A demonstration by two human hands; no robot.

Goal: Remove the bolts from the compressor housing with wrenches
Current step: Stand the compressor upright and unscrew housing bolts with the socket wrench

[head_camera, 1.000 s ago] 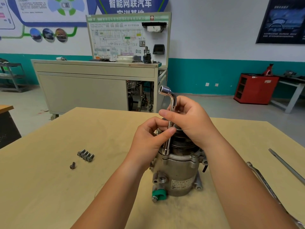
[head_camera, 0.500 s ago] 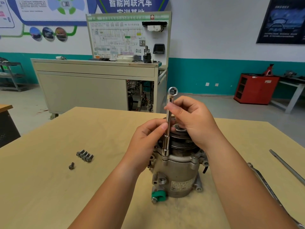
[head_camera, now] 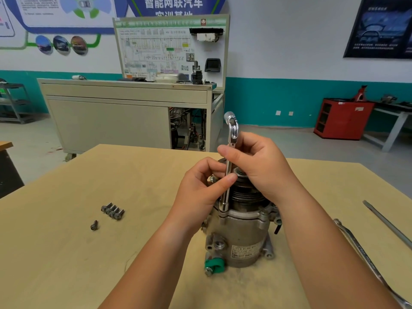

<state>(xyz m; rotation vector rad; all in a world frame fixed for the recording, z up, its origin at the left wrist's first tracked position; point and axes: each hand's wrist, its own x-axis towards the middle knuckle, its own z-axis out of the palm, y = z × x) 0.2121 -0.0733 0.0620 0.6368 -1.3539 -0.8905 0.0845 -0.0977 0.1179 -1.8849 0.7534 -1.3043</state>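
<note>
While both sets of my fingers curl round the chrome L-shaped wrench (head_camera: 232,130) at frame centre, my left hand (head_camera: 200,192) pinches its slim shaft midway and my right hand (head_camera: 260,168) grips it higher up. Its lower socket end meets the rim of the dull cast-metal compressor housing (head_camera: 240,233), upright on the pale wooden table (head_camera: 66,264), probably over a bolt I cannot see. Loose bolts (head_camera: 112,211) lie side by side at centre left.
</note>
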